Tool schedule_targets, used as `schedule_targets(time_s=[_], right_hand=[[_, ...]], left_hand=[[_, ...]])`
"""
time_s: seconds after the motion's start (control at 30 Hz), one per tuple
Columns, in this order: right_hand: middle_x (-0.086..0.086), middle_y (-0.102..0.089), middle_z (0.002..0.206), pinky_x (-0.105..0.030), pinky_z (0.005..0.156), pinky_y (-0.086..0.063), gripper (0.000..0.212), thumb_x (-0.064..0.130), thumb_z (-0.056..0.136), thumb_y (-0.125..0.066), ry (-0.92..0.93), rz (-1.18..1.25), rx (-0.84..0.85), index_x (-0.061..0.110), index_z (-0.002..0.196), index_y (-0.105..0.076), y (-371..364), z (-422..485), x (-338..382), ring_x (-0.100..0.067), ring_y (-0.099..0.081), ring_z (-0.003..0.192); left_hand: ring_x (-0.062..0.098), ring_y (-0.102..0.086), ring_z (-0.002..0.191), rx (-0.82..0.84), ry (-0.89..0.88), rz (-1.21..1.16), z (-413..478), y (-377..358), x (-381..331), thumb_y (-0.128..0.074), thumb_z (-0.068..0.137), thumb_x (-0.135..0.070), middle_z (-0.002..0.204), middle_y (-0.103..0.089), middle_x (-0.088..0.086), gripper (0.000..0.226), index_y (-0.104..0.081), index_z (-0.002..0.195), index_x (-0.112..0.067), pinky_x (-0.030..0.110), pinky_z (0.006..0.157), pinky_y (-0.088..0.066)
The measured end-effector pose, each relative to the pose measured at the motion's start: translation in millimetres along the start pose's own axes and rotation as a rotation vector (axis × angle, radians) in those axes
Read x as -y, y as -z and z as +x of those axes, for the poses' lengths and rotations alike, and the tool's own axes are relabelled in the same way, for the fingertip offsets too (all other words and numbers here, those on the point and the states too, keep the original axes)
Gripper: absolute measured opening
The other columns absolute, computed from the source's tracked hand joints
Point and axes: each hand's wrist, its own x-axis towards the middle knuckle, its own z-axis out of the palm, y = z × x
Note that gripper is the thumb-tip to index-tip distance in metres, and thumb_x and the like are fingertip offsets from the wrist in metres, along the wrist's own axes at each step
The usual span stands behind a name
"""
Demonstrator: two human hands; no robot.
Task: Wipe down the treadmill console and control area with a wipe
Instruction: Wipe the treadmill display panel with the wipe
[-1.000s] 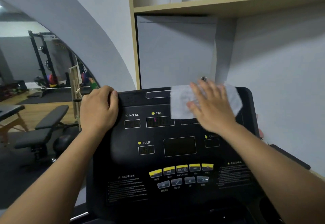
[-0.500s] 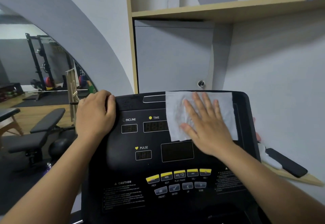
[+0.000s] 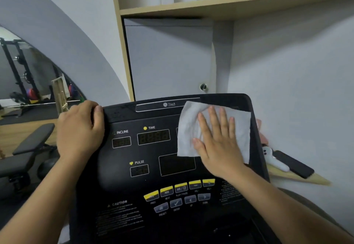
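My right hand (image 3: 216, 146), fingers flat, presses the wipe (image 3: 189, 127) at the console's (image 3: 115, 174) two o'clock. My left hand (image 3: 80, 128) grips its ten o'clock corner. I judge the buttons (image 3: 166, 191) at six undone.

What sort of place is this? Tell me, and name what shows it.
Probably a small gym: a treadmill console right in front, with a weight bench and a barbell rack off to the left.
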Motion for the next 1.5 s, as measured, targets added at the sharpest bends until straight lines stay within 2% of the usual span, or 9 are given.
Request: schedule_targets(time_s=[0.17,0.3,0.37,0.53,0.73,0.97,1.1,1.33,1.5], right_hand=[[-0.003,0.031,0.157,-0.051,0.118,0.011,0.073,0.067,0.091,0.000,-0.045,-0.003,-0.013,0.030,0.151,0.020,8,25,-42,-0.024,0.031,0.143],[-0.005,0.001,0.163,-0.051,0.119,0.003,0.072,0.064,0.094,-0.011,-0.191,0.116,-0.053,0.025,0.154,-0.005,20,63,-67,-0.028,0.008,0.149],[-0.006,-0.003,0.163,-0.052,0.119,0.001,0.068,0.060,0.097,-0.015,-0.215,0.168,-0.062,0.023,0.154,-0.009,20,65,-67,-0.029,0.005,0.148],[-0.008,0.021,0.161,-0.051,0.118,0.009,0.068,0.056,0.097,-0.007,-0.160,0.091,-0.061,0.023,0.153,0.014,-3,4,-41,-0.030,0.024,0.145],[-0.004,0.026,0.159,-0.051,0.118,0.011,0.071,0.064,0.095,-0.007,-0.098,0.019,0.020,0.029,0.152,0.016,-12,-24,-50,-0.026,0.029,0.144],[-0.005,0.008,0.163,-0.054,0.118,-0.008,0.067,0.057,0.098,-0.021,-0.285,0.255,-0.069,0.028,0.154,0.001,15,47,-69,-0.033,0.006,0.148],[-0.009,0.015,0.162,-0.055,0.118,0.002,0.067,0.057,0.096,-0.005,-0.257,0.122,-0.065,0.026,0.154,0.009,-4,-2,-48,-0.036,0.015,0.147],[-0.005,0.024,0.160,-0.055,0.118,0.005,0.069,0.062,0.095,-0.005,-0.175,0.088,0.041,0.030,0.152,0.017,-17,-38,-54,-0.029,0.027,0.144],[-0.004,0.020,0.161,-0.055,0.117,-0.009,0.067,0.054,0.099,-0.020,-0.309,0.313,-0.011,0.027,0.153,0.010,12,31,-75,-0.033,0.009,0.148]], left_hand=[[0.043,-0.056,0.085,-0.013,0.009,-0.014,0,-1,1,-0.036,0.095,-0.032,0.088,-0.065,0.023,0.037,-0.062,0.097,-0.005,0.048,0.080,-0.037],[0.045,-0.055,0.086,-0.010,0.024,-0.015,-2,1,-3,-0.038,0.096,-0.030,0.090,-0.064,0.025,0.035,-0.062,0.099,-0.005,0.050,0.081,-0.038],[0.045,-0.055,0.086,-0.005,0.037,-0.013,-2,2,-3,-0.039,0.096,-0.030,0.091,-0.064,0.025,0.034,-0.062,0.099,-0.006,0.050,0.081,-0.038],[0.048,-0.056,0.088,0.008,0.059,0.037,-1,0,0,-0.036,0.096,-0.035,0.093,-0.064,0.027,0.038,-0.062,0.101,-0.008,0.050,0.079,-0.039],[0.048,-0.056,0.089,0.030,0.074,0.026,-3,6,-7,-0.045,0.100,-0.024,0.096,-0.065,0.027,0.026,-0.063,0.102,-0.005,0.051,0.081,-0.039],[0.047,-0.057,0.085,0.024,0.065,-0.053,-2,4,0,-0.038,0.097,-0.037,0.093,-0.064,0.025,0.032,-0.059,0.101,-0.014,0.056,0.081,-0.047],[0.045,-0.059,0.085,-0.019,0.074,-0.120,-1,-7,9,-0.037,0.098,-0.040,0.091,-0.064,0.023,0.028,-0.055,0.098,-0.018,0.059,0.082,-0.048],[0.042,-0.058,0.095,-0.044,0.109,-0.191,1,-24,29,-0.032,0.099,-0.053,0.098,-0.061,0.019,0.039,-0.050,0.106,-0.020,0.059,0.090,-0.045],[0.043,-0.057,0.095,-0.038,0.091,-0.204,3,-29,33,-0.031,0.098,-0.057,0.097,-0.060,0.018,0.045,-0.047,0.111,-0.018,0.059,0.090,-0.046]])
